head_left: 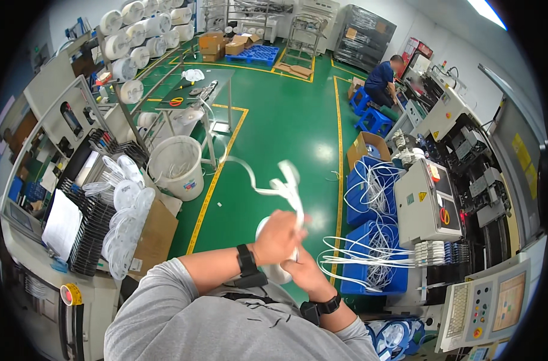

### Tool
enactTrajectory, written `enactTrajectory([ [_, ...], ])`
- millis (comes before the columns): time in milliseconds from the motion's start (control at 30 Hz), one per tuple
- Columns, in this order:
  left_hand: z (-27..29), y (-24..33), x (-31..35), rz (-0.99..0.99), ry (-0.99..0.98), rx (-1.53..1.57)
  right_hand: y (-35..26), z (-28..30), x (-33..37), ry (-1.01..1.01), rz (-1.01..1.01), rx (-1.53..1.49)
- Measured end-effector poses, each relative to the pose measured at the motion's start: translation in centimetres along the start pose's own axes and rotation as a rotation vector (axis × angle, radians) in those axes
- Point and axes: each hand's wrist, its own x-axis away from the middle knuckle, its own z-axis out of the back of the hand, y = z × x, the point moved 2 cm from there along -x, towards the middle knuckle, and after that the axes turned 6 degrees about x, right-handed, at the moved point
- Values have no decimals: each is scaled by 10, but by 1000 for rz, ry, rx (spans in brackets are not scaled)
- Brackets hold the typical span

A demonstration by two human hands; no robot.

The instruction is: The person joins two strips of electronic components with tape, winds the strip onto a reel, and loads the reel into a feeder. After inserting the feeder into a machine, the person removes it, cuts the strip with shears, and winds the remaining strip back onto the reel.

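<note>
"What have you got in your hands?"

"Your left hand (278, 236) is curled nearly closed, its fingers gathered at a white strip (290, 191); motion blurs the fingertips. Your right hand (306, 274) is bent round the edge of a white reel (278, 275), thumb on the near side, most of its fingers hidden."

"And where's the reel?"

"Just in front of your chest, partly covered by both hands. The strip rises from them in a blurred loop, then trails left over the green floor (286, 126) toward the desk (220, 81), where orange-handled scissors (176, 101) lie."

"Anything to either side of you?"

"A white bucket (193, 191) stands on the floor to your left. On your right, white cables (379, 259) are heaped in blue crates (370, 290). Farther off, a co-worker (380, 78) sits at the machines."
</note>
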Motion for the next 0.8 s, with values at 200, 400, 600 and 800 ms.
enactTrajectory([
  [200, -11, -37, -15, 725, 308, 359, 6, 5, 5, 204, 86, 191],
  [400, -19, -12, -7, -221, -105, -180, 7, 17, -1, 77, 65, 46],
  [600, 6, -59, -27, 477, 109, 191, 2, 4, -28, 134, 99, -11],
  [800, 60, -51, -24, 497, 238, 178, -11, -22, -58, 85, 213, 188],
])
